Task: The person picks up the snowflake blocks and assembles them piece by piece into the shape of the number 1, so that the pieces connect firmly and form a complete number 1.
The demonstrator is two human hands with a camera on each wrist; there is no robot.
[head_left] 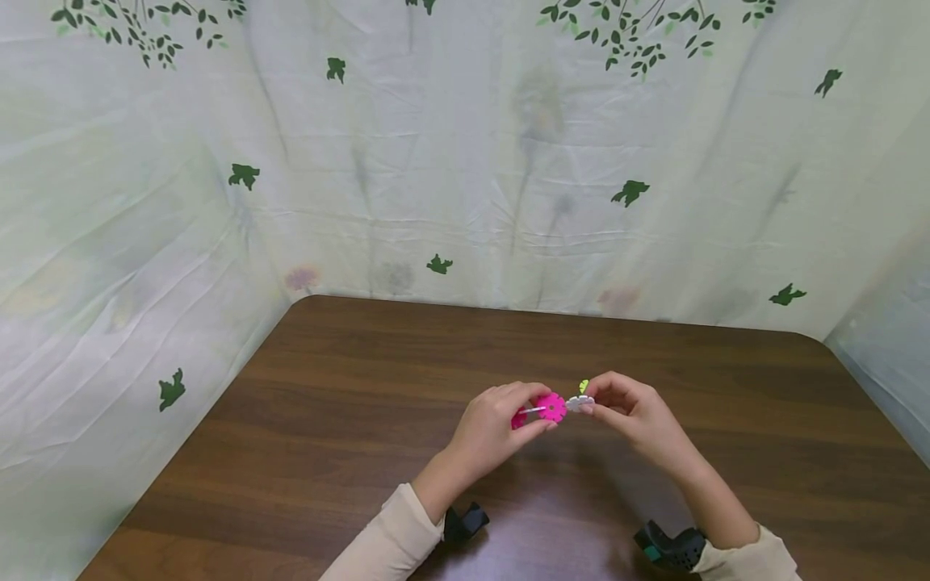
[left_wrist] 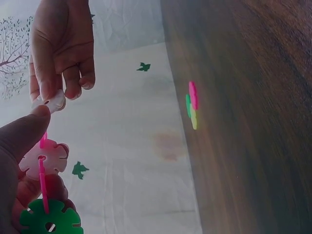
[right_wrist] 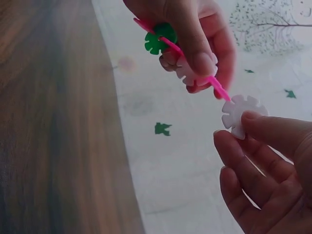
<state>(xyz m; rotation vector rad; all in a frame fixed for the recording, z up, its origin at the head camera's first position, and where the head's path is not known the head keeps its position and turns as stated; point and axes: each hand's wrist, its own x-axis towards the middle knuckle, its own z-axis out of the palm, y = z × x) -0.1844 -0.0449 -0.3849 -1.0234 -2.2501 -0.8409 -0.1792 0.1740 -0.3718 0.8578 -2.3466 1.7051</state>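
Observation:
A chain of notched plastic discs runs between the two hands. In the head view my left hand (head_left: pixel 488 421) grips it by a pink disc (head_left: pixel 552 407), with thumb below and fingers above. My right hand (head_left: pixel 643 415) pinches a white disc (head_left: pixel 580 403) at the chain's right end. Seen in the right wrist view, that white end disc (right_wrist: pixel 239 113) meets a pink disc (right_wrist: pixel 219 89) standing edge-on. A second white disc (right_wrist: pixel 186 73) lies under the left thumb, and a green disc (right_wrist: pixel 153 44) is farther along. Fingers hide parts of the chain.
Loose pink (left_wrist: pixel 193 95), green (left_wrist: pixel 188 105) and yellow (left_wrist: pixel 194 119) discs lie together on the brown wooden table (head_left: pixel 363 363). A yellow-green disc (head_left: pixel 584 386) shows just behind the hands. A pale curtain (head_left: pixel 465 161) with leaf prints hangs along the table's far edge.

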